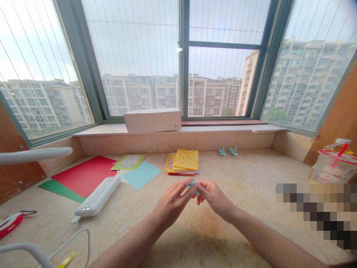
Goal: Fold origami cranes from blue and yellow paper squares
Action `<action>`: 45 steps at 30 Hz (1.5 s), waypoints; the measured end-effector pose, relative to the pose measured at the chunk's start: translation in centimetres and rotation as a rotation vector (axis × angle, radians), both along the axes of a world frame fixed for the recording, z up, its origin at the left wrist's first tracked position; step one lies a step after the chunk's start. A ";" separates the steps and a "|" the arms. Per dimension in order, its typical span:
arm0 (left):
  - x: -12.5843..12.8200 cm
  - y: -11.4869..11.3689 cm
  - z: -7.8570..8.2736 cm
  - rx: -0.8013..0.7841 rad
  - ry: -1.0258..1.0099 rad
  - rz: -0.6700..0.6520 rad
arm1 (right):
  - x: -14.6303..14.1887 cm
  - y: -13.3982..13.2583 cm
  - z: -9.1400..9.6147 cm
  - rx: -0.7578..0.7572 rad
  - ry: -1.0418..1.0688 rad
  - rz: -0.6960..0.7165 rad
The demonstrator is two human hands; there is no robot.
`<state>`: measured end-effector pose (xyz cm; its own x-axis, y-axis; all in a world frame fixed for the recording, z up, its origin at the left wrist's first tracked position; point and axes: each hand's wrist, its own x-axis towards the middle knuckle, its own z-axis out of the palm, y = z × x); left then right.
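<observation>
My left hand point(173, 201) and my right hand point(213, 196) meet above the marble counter point(251, 178), fingers pinched together on a small folded piece of light blue paper point(192, 184). Most of the paper is hidden by my fingertips. Behind my hands lies a stack of coloured paper squares point(184, 162) with a yellow sheet on top. Two small blue folded paper cranes point(228, 150) stand further back to the right, near the wall under the window.
A light blue sheet point(141, 174), a red sheet point(83, 175) over a green one point(60, 189) and a green packet point(128, 162) lie at the left. A white power bank point(98, 195) with cable lies nearby. A white box point(152, 120) sits on the sill. A plastic cup point(333, 165) stands right.
</observation>
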<state>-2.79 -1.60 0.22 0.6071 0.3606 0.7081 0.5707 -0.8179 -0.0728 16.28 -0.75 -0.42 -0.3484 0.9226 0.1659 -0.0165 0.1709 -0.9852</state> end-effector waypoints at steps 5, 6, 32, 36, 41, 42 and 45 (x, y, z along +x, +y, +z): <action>0.0 -0.6 1.0 0.030 0.117 -0.016 | 0.7 -0.1 0.5 -0.062 -0.017 0.132; -0.1 -0.7 1.2 0.031 0.121 -0.016 | 0.9 -0.1 0.7 -0.089 -0.016 0.168; -0.3 -0.1 0.6 -0.023 -0.033 0.000 | 1.3 0.0 0.4 0.193 -0.068 -0.038; 0.5 0.1 -0.2 -0.377 -0.307 0.051 | 1.2 -0.1 0.2 0.309 -0.118 -0.145; 1.6 0.2 -1.2 -0.749 -0.508 -0.126 | 0.6 0.0 -0.1 0.250 -0.140 -0.108; 1.8 0.2 -1.4 -0.784 -0.532 -0.144 | 0.5 0.0 -0.2 0.233 -0.137 -0.110; 2.0 0.1 -1.7 -0.832 -0.551 -0.136 | 0.4 0.3 -0.5 0.187 -0.121 -0.142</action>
<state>-0.77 -1.51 -1.45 0.3440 0.8203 0.4569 0.2508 -0.5492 0.7972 16.66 -0.50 -0.95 -0.2456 0.9207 0.3032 0.1368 0.3425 -0.9295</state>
